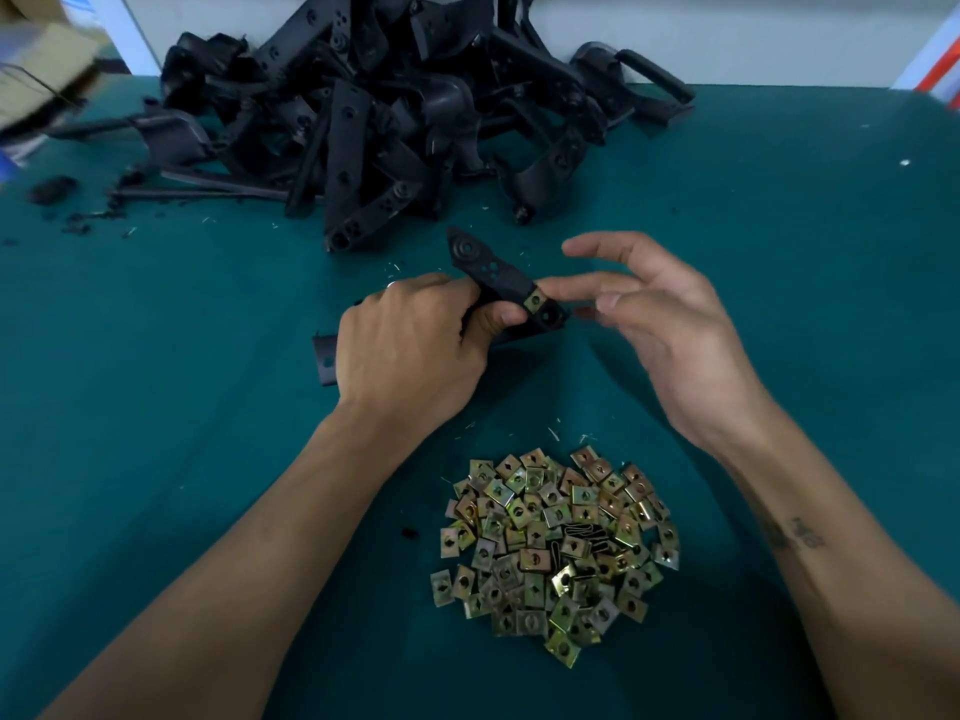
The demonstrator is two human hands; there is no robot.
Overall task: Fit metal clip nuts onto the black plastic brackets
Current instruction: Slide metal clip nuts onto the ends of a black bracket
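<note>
Our left hand [410,345] grips the black bracket [511,288] at the centre, and one clip nut [535,301] already sits on its edge. Our right hand [670,324], at 3 o'clock, is spread wide and holds nothing. If the nut is not pushed fully on, we think it may slip off. The spare nuts [556,553] lie at 6 o'clock.

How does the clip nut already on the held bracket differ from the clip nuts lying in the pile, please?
The fitted clip nut sits clipped onto the bracket that the left hand grips above the table; the pile of clip nuts lies loose on the table. The fitted one is single; the pile holds many, overlapping at mixed angles. Both share the yellowish metal finish and squarish shape.
</note>
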